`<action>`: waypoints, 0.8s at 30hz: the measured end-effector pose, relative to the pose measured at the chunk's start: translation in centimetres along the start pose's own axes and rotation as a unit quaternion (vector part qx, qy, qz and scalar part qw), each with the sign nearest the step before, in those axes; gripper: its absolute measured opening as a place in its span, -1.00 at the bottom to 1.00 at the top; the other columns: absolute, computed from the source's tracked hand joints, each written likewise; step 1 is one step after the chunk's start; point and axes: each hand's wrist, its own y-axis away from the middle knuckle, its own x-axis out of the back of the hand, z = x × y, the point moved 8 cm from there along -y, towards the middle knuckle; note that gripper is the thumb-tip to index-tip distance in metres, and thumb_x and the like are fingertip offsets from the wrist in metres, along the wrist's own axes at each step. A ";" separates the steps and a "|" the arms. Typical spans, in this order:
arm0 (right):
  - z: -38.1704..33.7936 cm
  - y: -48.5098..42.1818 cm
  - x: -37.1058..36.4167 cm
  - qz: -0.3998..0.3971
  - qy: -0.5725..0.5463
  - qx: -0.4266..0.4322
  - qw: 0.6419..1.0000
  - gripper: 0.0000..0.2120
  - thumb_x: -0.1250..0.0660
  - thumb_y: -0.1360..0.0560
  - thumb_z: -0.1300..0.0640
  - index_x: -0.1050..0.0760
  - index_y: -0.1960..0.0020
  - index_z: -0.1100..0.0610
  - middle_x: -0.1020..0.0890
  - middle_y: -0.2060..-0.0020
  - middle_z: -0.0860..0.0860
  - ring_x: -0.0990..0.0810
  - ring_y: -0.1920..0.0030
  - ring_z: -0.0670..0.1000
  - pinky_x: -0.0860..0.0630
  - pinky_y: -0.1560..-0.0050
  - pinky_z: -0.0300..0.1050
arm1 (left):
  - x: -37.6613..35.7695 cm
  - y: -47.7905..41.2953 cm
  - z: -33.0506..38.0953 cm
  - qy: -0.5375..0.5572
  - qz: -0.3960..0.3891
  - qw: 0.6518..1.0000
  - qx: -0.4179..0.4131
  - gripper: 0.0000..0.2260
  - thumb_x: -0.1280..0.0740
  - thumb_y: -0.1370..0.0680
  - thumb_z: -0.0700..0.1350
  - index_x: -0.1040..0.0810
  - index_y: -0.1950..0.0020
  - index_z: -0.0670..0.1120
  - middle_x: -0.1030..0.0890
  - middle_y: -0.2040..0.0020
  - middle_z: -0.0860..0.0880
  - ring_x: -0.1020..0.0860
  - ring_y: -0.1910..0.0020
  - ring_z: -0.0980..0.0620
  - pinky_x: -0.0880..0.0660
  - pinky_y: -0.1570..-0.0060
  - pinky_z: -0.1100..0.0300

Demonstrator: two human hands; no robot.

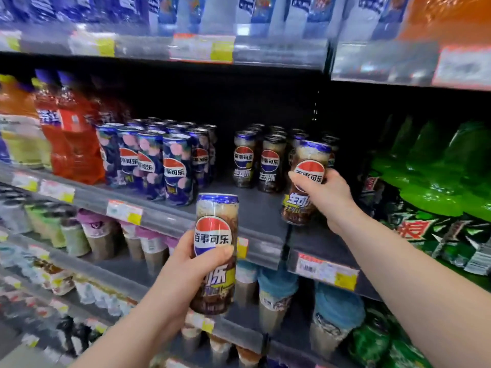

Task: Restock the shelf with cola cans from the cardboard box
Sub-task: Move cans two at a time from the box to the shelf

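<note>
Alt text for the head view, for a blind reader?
Two hands each hold a brown cola can at a shop shelf. The right hand holds the right can near matching cans on it; the left hand holds the left can lower.

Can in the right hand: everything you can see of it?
This can is tall, slim, metal-looking: brown print, blue top band, round red-white-blue logo, yellow lettering below. It leans top-right, base at the grey shelf's front; contact unclear. The right hand grips its middle, thumb across the front. Matching cans stand behind.
</note>
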 end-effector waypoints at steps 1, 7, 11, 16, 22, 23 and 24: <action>0.4 -0.9 -0.3 0.016 -0.003 -0.006 1.000 -0.60 -0.50 -0.34 0.04 -0.46 -0.09 0.08 -0.57 0.09 -0.04 -0.55 0.08 -0.05 -0.45 0.05 -0.15 | 0.5 -0.8 0.3 0.003 -0.006 1.000 0.000 -0.41 -0.48 -0.03 0.04 -0.53 -0.05 0.02 -0.71 0.17 -0.05 -0.68 0.19 -0.04 -0.57 0.21 0.04; 2.7 -5.7 -0.7 0.071 0.016 -0.037 0.997 -0.42 -0.52 -0.32 0.05 -0.39 -0.25 0.14 -0.53 -0.04 0.02 -0.52 -0.01 0.01 -0.45 -0.02 -0.12 | 1.5 -4.4 1.2 0.008 -0.053 0.999 0.012 -0.54 -0.50 -0.08 -0.01 -0.56 0.04 0.07 -0.72 0.15 -0.04 -0.69 0.16 -0.04 -0.57 0.15 0.02; 3.5 -8.4 -1.9 0.068 0.054 -0.035 0.996 -0.40 -0.53 -0.29 0.05 -0.40 -0.26 0.13 -0.58 -0.13 0.05 -0.54 -0.04 0.02 -0.45 -0.02 -0.14 | 2.0 -5.9 1.4 0.006 -0.055 0.998 0.014 -0.58 -0.50 -0.13 -0.03 -0.56 0.03 0.10 -0.72 0.12 -0.02 -0.69 0.14 -0.02 -0.55 0.12 0.03; 4.2 -9.8 -3.0 0.044 0.088 -0.024 0.995 -0.37 -0.55 -0.28 0.08 -0.39 -0.28 0.13 -0.59 -0.16 0.07 -0.56 -0.06 0.02 -0.44 -0.01 -0.16 | 1.8 -7.3 1.5 -0.001 -0.060 0.998 0.021 -0.63 -0.45 -0.19 -0.03 -0.54 0.02 0.12 -0.72 0.13 0.04 -0.69 0.18 0.06 -0.53 0.19 0.10; 5.4 -9.4 -3.0 0.024 0.206 -0.053 0.977 -0.30 -0.59 -0.22 0.15 -0.36 -0.27 0.15 -0.53 -0.14 -0.02 -0.51 -0.17 0.05 -0.42 -0.13 -0.16 | 1.5 -7.9 1.6 0.007 -0.079 0.997 0.013 -0.47 -0.49 -0.03 0.07 -0.56 0.01 0.12 -0.72 0.10 0.00 -0.69 0.14 0.01 -0.55 0.12 0.03; 5.8 -9.4 -2.9 0.025 0.213 -0.059 0.975 -0.33 -0.58 -0.22 0.16 -0.39 -0.26 0.16 -0.55 -0.17 0.02 -0.52 -0.18 0.07 -0.44 -0.15 -0.13 | 1.4 -8.0 1.7 0.006 -0.081 0.997 0.011 -0.47 -0.48 -0.02 0.07 -0.56 0.01 0.12 -0.72 0.10 0.00 -0.69 0.14 0.01 -0.55 0.12 0.03; 6.0 -9.5 -2.8 0.027 0.216 -0.062 0.974 -0.35 -0.58 -0.22 0.17 -0.41 -0.24 0.16 -0.57 -0.18 0.07 -0.54 -0.18 0.09 -0.46 -0.17 -0.10 | 1.4 -8.1 1.9 0.004 -0.082 0.997 0.009 -0.48 -0.48 -0.03 0.07 -0.56 0.02 0.11 -0.71 0.11 -0.01 -0.69 0.15 0.01 -0.55 0.13 0.04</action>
